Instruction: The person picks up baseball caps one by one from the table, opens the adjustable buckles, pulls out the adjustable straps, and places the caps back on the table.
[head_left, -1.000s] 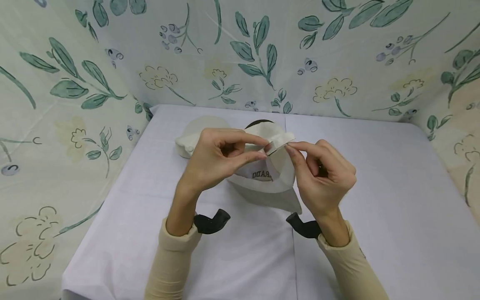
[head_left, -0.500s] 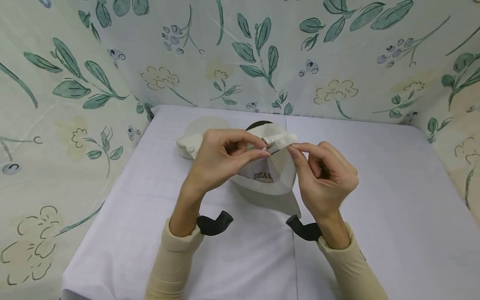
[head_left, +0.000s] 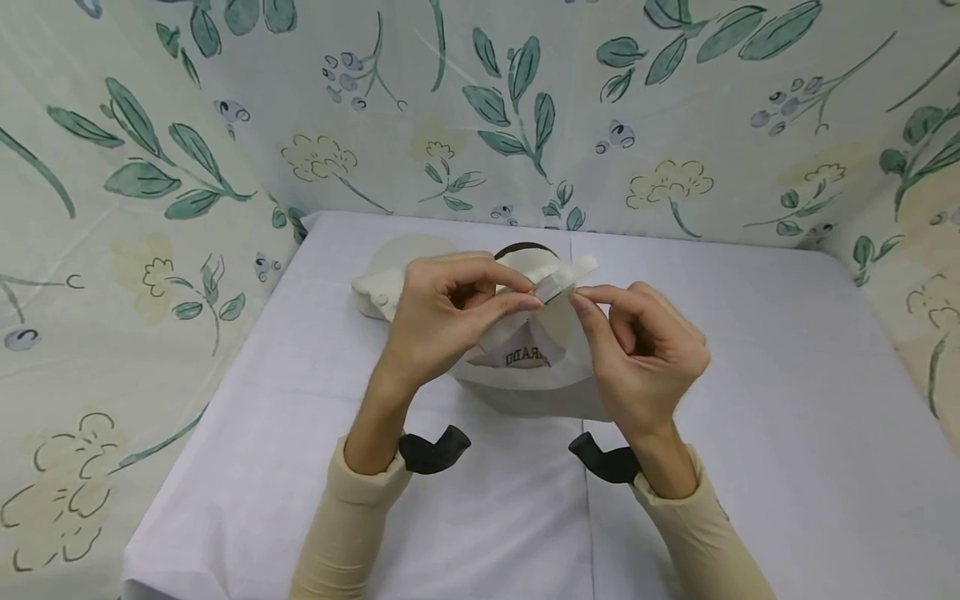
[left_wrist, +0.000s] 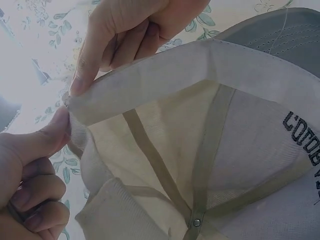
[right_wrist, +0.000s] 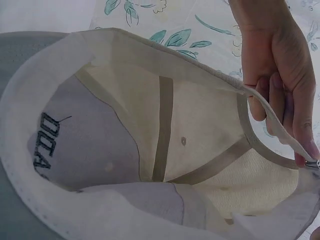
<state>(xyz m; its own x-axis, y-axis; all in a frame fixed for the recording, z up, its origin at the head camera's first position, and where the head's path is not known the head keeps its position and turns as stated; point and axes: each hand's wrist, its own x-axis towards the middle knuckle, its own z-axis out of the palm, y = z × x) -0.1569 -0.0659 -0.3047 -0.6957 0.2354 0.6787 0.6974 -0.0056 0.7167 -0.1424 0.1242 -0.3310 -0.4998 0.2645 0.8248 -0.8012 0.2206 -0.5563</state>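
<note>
A white baseball cap [head_left: 525, 383] is held inside up above the table in the head view, brim toward me. Dark mirrored lettering shows inside its front. At the back strap, my left hand [head_left: 438, 321] pinches one side between thumb and forefinger. My right hand [head_left: 648, 354] pinches the strap close by. Between the fingertips lies a small metal buckle [right_wrist: 312, 163], partly hidden by the fingers. The left wrist view shows the cap lining [left_wrist: 150, 145] with tan seam tape, and the fingertips of both hands almost meeting at the strap.
A second pale cap [head_left: 372, 292] rests on the table behind my left hand. White cloth covers the table [head_left: 787, 400], and floral fabric [head_left: 480, 108] hangs behind and at the sides. Black camera mounts [head_left: 435, 450] stick out from both wrists.
The cap has tilted slightly, its brim swinging a little in my grip. The strap and buckle have turned between my fingertips, showing more of the buckle. Both hands keep pinching.
</note>
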